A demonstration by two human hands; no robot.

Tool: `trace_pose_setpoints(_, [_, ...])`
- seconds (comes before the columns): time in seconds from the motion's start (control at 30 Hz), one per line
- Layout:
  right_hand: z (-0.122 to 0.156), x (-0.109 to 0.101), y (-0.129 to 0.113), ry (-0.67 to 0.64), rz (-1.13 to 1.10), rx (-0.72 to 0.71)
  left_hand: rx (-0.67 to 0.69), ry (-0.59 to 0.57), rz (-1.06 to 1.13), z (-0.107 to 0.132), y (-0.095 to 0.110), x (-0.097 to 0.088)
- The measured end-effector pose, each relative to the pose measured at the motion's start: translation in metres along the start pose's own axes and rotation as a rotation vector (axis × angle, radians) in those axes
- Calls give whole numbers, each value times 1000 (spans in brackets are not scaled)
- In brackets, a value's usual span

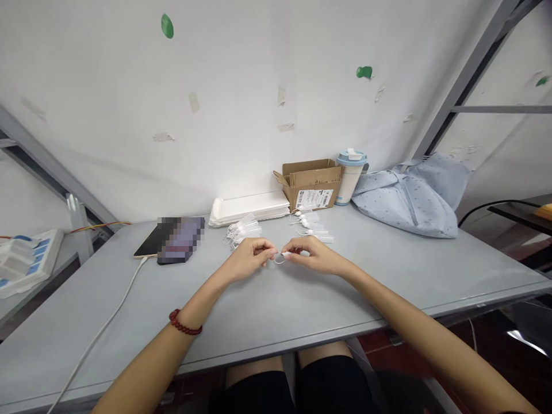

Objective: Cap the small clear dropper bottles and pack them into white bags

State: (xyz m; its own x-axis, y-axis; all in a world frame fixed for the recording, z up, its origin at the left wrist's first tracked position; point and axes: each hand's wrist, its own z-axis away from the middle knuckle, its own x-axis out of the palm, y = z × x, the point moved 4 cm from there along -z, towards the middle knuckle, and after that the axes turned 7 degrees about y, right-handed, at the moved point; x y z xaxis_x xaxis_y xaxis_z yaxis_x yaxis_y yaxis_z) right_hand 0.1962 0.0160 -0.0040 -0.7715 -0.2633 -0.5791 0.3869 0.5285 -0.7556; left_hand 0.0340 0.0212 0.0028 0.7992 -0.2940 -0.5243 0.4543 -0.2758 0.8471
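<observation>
My left hand (248,259) and my right hand (318,256) meet above the middle of the grey table, fingertips almost touching. Between them is a small white looped cord (280,262). The left thumb and forefinger pinch one end of it. In the right fingertips is the other end, with a small white piece partly hidden by the fingers. Just behind the left hand lies a bunch of white looped cords with clear strips (242,230). Behind the right hand are several similar cords with clear strips (308,219).
A stack of white flat packets (252,207), an open cardboard box (314,183), a lidded cup (350,178) and a pale blue cloth bag (407,198) line the wall. Two phones (179,240) lie at the left, one with a white charging cable (110,322) across the table (310,310).
</observation>
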Motion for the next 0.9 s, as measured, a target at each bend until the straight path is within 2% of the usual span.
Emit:
trace_pose_setpoints(0.43, [1, -1, -4, -14, 3, -26, 42, -39, -49, 0, -3, 3])
trace_pose_setpoints(0.77, [2, 0, -4, -61, -8, -11, 119, -11, -167, 1, -1, 7])
trace_pose_setpoints(0.9, [2, 0, -1, -7, -76, -17, 168, 20, -234, 3, 3, 9])
